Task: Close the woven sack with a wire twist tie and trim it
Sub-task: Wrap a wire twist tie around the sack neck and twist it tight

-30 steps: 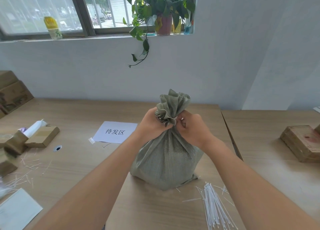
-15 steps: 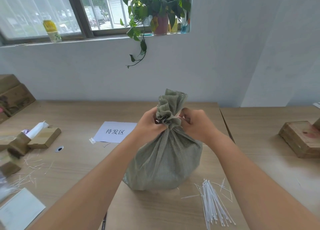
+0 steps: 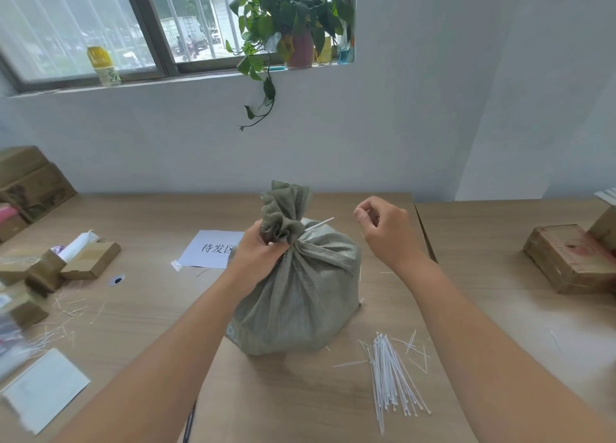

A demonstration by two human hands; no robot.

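A grey-green woven sack stands upright on the wooden table, its long axis vertical and its gathered mouth ruffling upward. Around the cinched neck sits a white tie whose free tail juts up and to the right, toward the right hand. What fills the bulging sack cannot be seen. The left hand is closed around the neck just below the ruffle, fingers curled into the fabric. The right hand hangs in the air to the right of the sack, apart from the tail, its fingers loosely curled with thumb and forefinger nearly pinched, and empty as far as can be seen. A bundle of white ties lies in front of the sack on the right, with loose offcuts scattered near it. A paper sign lies behind the sack on the left. The table's right edge runs just beyond the right hand, meeting a second table; bare wood lies open in front of the sack.
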